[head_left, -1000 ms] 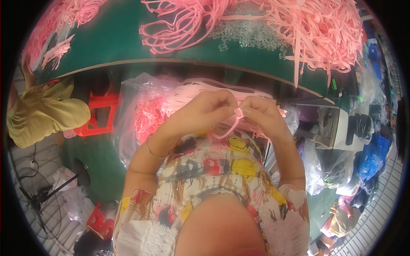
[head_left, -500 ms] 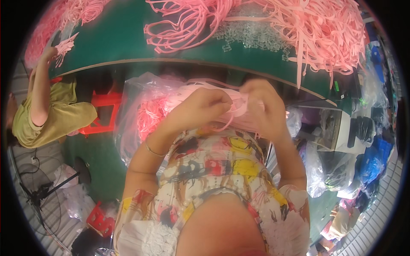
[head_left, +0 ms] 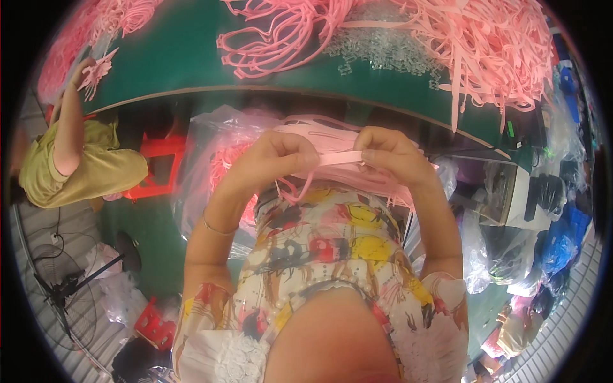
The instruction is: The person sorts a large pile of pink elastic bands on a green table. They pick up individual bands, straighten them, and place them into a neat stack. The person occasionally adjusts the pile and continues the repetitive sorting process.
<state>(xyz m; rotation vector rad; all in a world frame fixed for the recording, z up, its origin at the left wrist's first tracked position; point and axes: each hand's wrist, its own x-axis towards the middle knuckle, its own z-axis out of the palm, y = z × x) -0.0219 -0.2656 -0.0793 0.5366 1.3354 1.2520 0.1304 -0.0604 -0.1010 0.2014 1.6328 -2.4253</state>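
A pink strap (head_left: pixel 340 157) is stretched level between my two hands, above my lap. My left hand (head_left: pixel 281 153) pinches one end with thumb and fingers, and a loop of the strap hangs below it. The other end sits between the thumb and fingers of my right hand (head_left: pixel 391 153). Behind and under the hands lies a bundle of pink straps (head_left: pixel 325 134), partly covered by them. To its left, more pink straps (head_left: pixel 223 166) fill a clear plastic bag (head_left: pixel 191 166).
On the green table (head_left: pixel 172 57) ahead lie looped pink straps (head_left: pixel 268 48), small clear plastic pieces (head_left: pixel 377 48) and a large strap heap (head_left: pixel 491 51). A co-worker (head_left: pixel 76 159) handles pink pieces at left, near a red stool (head_left: pixel 159 159). Bagged goods (head_left: pixel 504 255) crowd the right.
Both hands were blurred around a curled strap; now they are steadier, with the strap pulled straight between them. My left hand has shifted left. The co-worker's arm has moved slightly.
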